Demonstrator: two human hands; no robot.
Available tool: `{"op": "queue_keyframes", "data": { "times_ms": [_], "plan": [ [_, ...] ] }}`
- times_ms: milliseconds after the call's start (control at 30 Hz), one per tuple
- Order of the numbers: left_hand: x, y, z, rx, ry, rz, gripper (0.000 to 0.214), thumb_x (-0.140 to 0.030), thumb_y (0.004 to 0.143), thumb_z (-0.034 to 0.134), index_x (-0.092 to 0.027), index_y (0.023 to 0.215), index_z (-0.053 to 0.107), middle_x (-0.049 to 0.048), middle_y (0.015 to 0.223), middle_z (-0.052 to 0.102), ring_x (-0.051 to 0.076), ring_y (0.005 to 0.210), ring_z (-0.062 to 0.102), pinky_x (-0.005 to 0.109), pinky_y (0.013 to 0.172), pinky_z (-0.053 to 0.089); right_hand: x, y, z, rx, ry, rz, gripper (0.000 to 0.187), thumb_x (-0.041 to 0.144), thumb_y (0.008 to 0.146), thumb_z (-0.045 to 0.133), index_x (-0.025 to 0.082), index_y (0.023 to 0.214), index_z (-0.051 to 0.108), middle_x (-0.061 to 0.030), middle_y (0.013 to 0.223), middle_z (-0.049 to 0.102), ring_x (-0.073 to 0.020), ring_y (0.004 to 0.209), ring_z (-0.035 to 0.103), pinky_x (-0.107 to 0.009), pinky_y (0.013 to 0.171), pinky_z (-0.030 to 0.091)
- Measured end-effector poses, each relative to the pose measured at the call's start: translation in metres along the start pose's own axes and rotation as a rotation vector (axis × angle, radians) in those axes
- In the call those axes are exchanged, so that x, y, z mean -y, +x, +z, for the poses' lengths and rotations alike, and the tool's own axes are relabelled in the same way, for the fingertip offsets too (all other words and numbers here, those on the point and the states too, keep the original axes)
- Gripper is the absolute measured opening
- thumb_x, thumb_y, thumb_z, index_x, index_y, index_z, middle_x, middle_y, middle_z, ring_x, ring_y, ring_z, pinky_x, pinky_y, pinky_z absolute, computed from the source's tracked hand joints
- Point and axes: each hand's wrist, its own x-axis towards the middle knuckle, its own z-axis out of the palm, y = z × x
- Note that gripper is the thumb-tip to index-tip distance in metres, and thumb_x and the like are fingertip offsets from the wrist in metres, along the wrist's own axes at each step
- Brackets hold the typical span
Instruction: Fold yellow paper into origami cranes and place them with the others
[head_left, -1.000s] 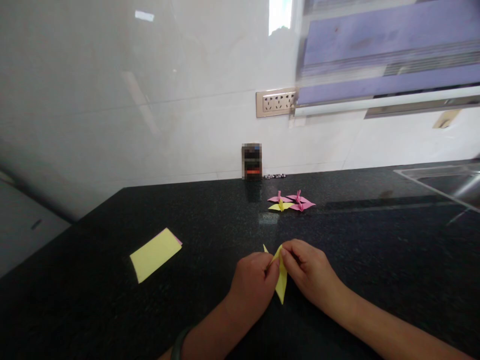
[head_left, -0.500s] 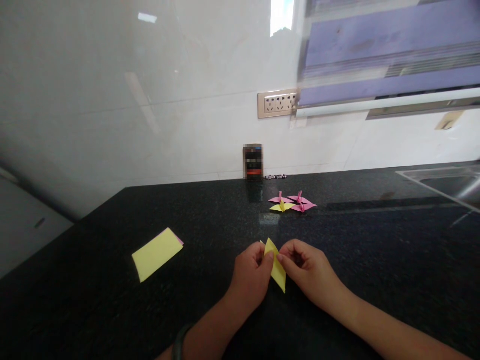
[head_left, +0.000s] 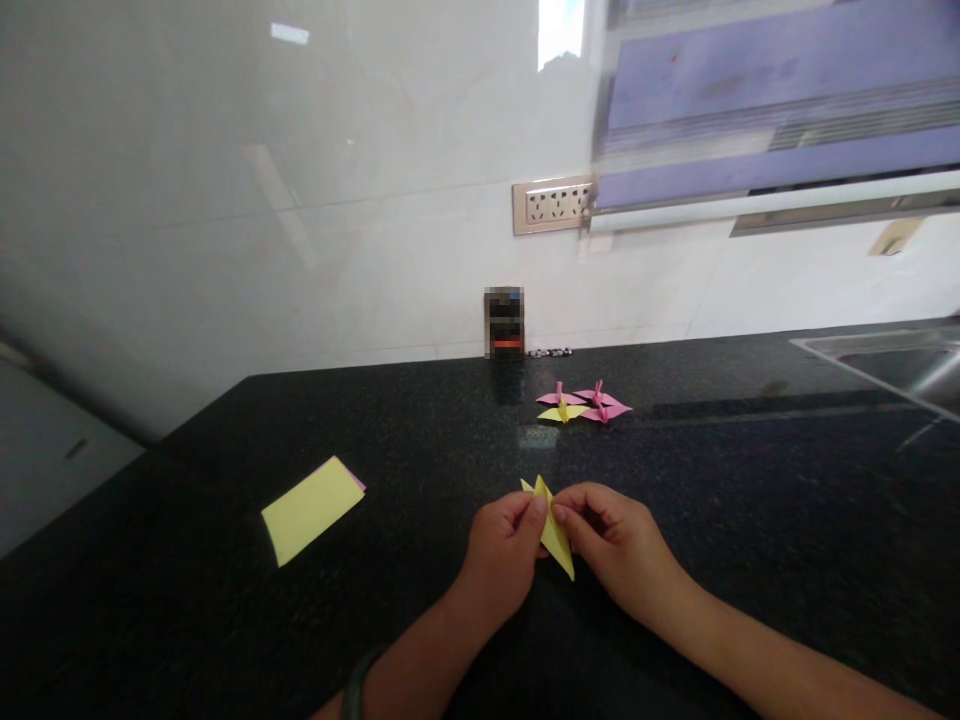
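A piece of folded yellow paper is held between my two hands, just above the dark countertop. Its pointed tips stick up at the top, and a long point slants down to the right. My left hand pinches it from the left with the thumb on its face. From the right, my right hand pinches its edge between thumb and fingertips. Beyond the hands stand several small paper cranes, among them a yellow crane and a pink crane.
A stack of yellow paper, with a pink edge showing beneath, lies on the black countertop to the left. A pixelated dark box leans by the wall near a beaded string. The sink is at the far right.
The yellow paper looks narrower, its right edge folded in, and its top tips stand further apart. My right fingers have shifted slightly left against it. The cranes and stack stay put.
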Motion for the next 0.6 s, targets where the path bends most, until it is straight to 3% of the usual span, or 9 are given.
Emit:
{"op": "queue_keyframes", "data": {
  "times_ms": [367, 600],
  "plan": [
    [-0.001, -0.001, -0.001, 0.082, -0.187, -0.014, 0.018, -0.026, 0.074, 0.048, -0.013, 0.082, 0.058, -0.0004, 0.063, 0.052, 0.011, 0.058, 0.048, 0.022, 0.055, 0.04, -0.006, 0.002, -0.001, -0.024, -0.01, 0.001, 0.008, 0.018, 0.077, 0.045, 0.019, 0.077, 0.053, -0.0002, 0.069, 0.053, -0.012, 0.06, 0.049, -0.023, 0.054, 0.04],
    [-0.005, -0.001, -0.001, 0.068, -0.185, -0.033, 0.021, -0.031, 0.072, 0.052, -0.013, 0.08, 0.057, 0.0003, 0.065, 0.055, 0.011, 0.058, 0.049, 0.022, 0.055, 0.04, -0.006, 0.002, -0.002, -0.015, 0.037, -0.001, 0.007, 0.019, 0.078, 0.046, 0.019, 0.079, 0.053, -0.0006, 0.07, 0.052, -0.0121, 0.062, 0.048, -0.023, 0.056, 0.04]
  ]
}}
